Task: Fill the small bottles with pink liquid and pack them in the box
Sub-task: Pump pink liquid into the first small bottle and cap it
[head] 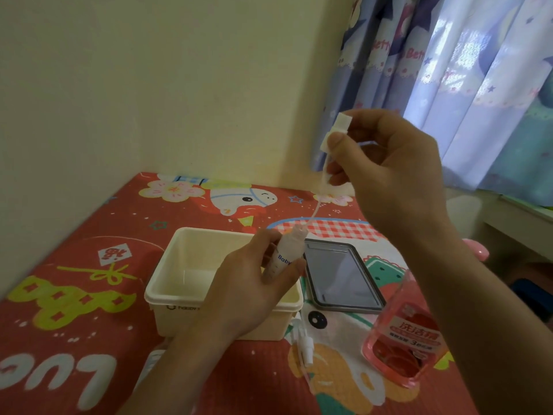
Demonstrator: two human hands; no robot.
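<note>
Left hand (254, 283) grips a small spray bottle (288, 253) just above the near right corner of the cream box (167, 283). Right hand (386, 163) pinches the white spray cap (333, 136), lifted well above the box; its dip tube (314, 209) slants down toward the bottle mouth, whether still inside I cannot tell. Bottle contents not discernible. Box looks empty, so no packing done. Pink liquid bottle (401, 333) stands right of the box, uncapped as far as visible. A loose pump part (306, 347) lies just in front of the box. Box lid (341, 277) lies flat just right of the box. Tabletop (74, 265): wall behind the box, open room left of it.
</note>
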